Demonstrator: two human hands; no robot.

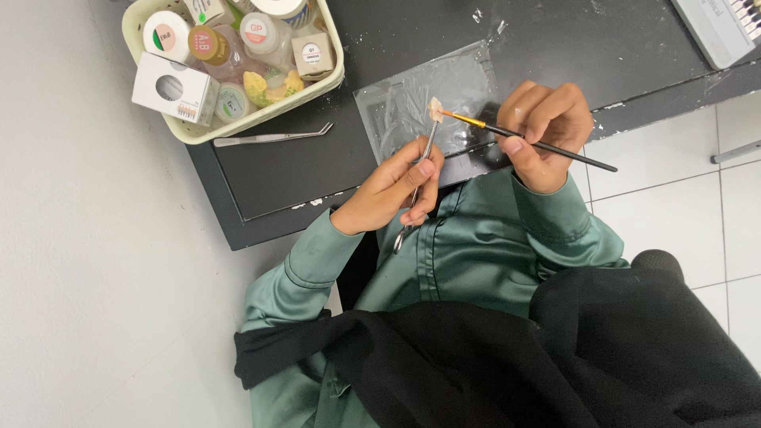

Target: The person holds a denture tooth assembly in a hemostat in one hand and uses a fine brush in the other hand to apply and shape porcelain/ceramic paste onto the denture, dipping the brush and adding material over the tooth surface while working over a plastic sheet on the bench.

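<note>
A: What's each hand got?

B: Left hand is closed round metal forceps, w/ a small pale tooth-like piece clamped at the tip, frame centre-top, above the glass slab. Right hand pinches a thin brush, bristles touching the piece.

A: Tips for doing it well?

B: I'd say light strokes, forceps squeezed steady, wrists braced vs the dark bench; too much push could flick the piece out.

A: Orientation?

B: Forceps' long axis runs near-vertical, tip up, leaning slightly right. Brush lies diagonal, tip to upper left, handle to lower right. 1 spare pair of tweezers lies by the basket, upper left.
</note>
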